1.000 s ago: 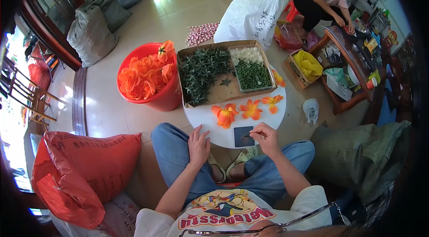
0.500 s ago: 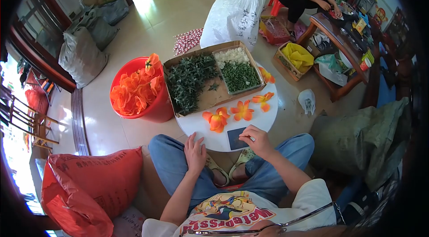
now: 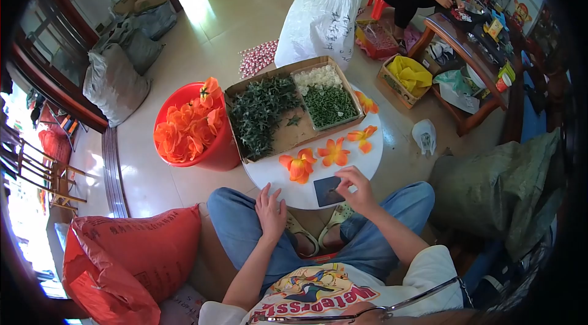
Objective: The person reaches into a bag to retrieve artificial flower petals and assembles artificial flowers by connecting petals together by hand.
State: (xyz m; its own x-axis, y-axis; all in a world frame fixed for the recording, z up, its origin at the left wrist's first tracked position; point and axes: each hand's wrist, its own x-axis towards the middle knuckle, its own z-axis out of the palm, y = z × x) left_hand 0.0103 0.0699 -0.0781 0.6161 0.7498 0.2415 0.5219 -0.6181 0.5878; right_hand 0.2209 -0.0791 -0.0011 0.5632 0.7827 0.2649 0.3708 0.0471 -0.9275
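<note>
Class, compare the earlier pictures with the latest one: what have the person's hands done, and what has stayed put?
The right hand stays over the dark square pad on the white table, fingers now spread more open above it. The left hand still rests at the table's edge. The orange flowers, the cardboard tray and the red tub have not moved.

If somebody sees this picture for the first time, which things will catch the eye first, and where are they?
The red bucket full of orange fabric flowers stands out most, on the floor left of the round white table. On that table a cardboard tray holds green leaves, with loose orange flowers before it. Nearer, the right hand rests at a dark square pad, the left hand at the table's edge.
</note>
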